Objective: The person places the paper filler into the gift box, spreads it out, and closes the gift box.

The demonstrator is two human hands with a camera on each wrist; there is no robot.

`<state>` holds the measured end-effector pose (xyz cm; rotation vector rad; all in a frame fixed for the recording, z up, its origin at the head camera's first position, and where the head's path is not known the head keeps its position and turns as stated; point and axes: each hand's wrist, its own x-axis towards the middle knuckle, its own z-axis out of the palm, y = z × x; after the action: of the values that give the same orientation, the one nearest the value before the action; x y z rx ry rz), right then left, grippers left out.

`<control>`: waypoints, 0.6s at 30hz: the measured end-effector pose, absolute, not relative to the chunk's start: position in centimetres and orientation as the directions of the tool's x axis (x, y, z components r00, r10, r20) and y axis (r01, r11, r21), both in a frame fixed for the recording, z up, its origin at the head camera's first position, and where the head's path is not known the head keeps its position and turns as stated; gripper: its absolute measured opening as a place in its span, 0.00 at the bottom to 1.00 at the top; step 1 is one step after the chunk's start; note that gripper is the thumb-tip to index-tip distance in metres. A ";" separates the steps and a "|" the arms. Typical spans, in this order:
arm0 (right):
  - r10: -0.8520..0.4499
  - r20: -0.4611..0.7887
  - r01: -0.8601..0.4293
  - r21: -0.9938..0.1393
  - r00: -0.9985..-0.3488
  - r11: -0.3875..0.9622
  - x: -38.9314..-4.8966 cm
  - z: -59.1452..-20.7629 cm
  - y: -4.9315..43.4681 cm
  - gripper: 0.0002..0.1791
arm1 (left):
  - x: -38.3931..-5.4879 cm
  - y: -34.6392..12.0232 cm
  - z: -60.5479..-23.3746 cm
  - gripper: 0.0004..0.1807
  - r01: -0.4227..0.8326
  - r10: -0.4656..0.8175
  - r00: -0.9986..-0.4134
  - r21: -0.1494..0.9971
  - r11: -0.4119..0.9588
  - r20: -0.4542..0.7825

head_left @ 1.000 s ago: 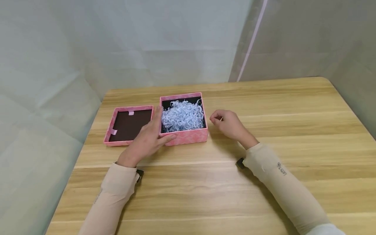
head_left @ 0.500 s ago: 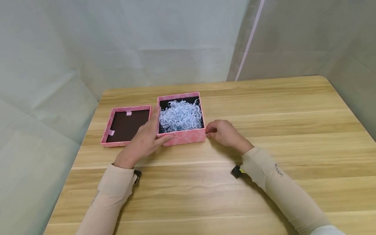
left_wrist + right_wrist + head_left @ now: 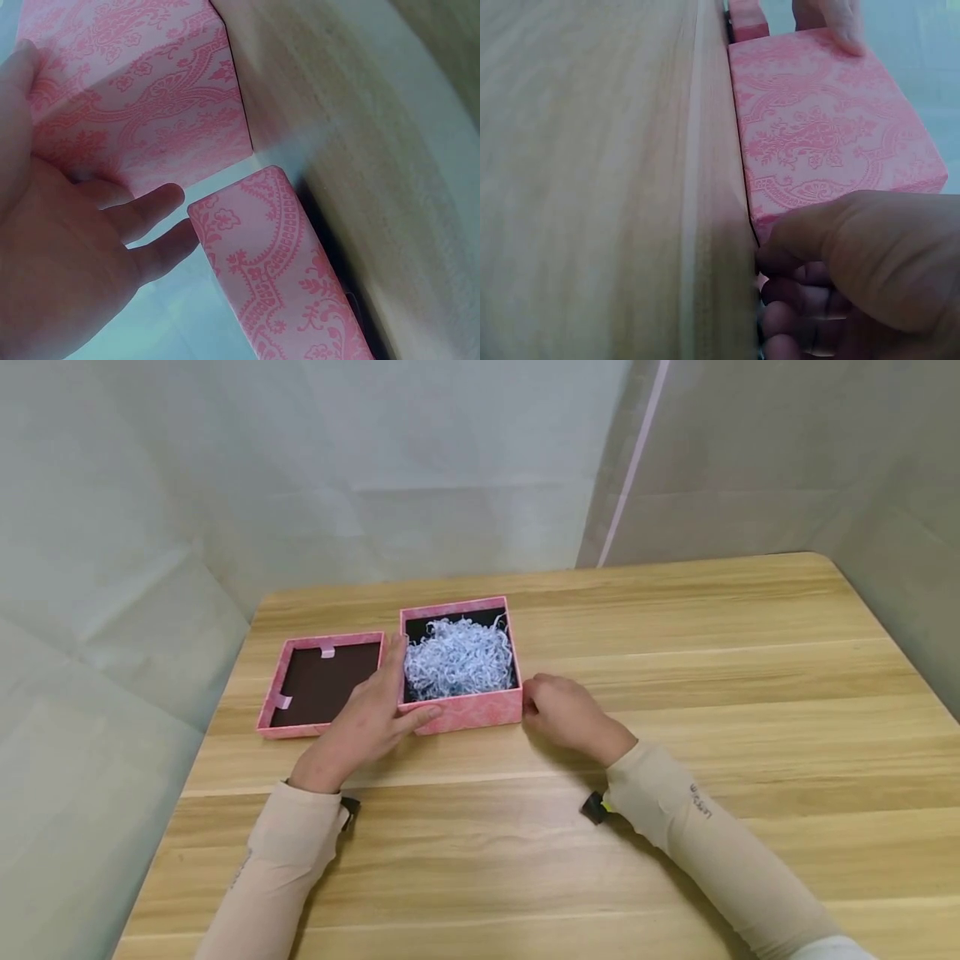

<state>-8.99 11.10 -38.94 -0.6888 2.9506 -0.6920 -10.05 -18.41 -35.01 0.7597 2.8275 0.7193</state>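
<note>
A pink patterned gift box (image 3: pixel 472 712) stands uncovered on the table, with pale blue shredded paper (image 3: pixel 459 660) heaped on its dark interior. My left hand (image 3: pixel 360 718) lies at its front left corner, fingers straight along the left wall and thumb against the front. To the left lies the pink box lid (image 3: pixel 330 681), dark inside up; in the left wrist view some fingertips reach close to its edge. At the box's lower right front corner sits my right hand (image 3: pixel 566 714), fingers curled under and thumb near the base. Nothing shows in it, though its fingertips are partly hidden.
Everything stands on a wood-grain table (image 3: pixel 465 860) whose far edge runs behind the box. Pale cloth sheets (image 3: pixel 450 468) hang beyond that edge and at the sides. A small black device (image 3: pixel 594 808) sits under the right wrist.
My right hand has come down and nearer, reaching the box's right front corner, where its fingers are now hidden from above. The left hand stays at the box; the view shifts slightly.
</note>
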 end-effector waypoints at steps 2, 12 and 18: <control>-0.445 0.035 -0.410 -0.457 -0.895 0.789 -9.2 -39.0 11.2 0.03 | -10.0 -18.5 -35.1 0.58 0.439 0.498 -0.867 0.476 0.762 0.003; -0.400 0.067 -0.265 -0.844 -0.914 0.466 -10.4 -36.1 13.8 0.08 | -10.0 -18.5 -35.3 0.60 0.425 0.491 -0.871 0.498 0.756 -0.002; -0.426 0.151 -0.341 -0.844 -0.892 0.414 -10.3 -33.5 12.9 0.10 | -10.0 -18.4 -35.1 0.59 0.446 0.503 -0.864 0.500 0.742 0.023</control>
<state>-10.28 12.93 -33.47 -0.6978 2.5681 -1.5004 -9.98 -18.40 -35.15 0.7722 2.8257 0.7672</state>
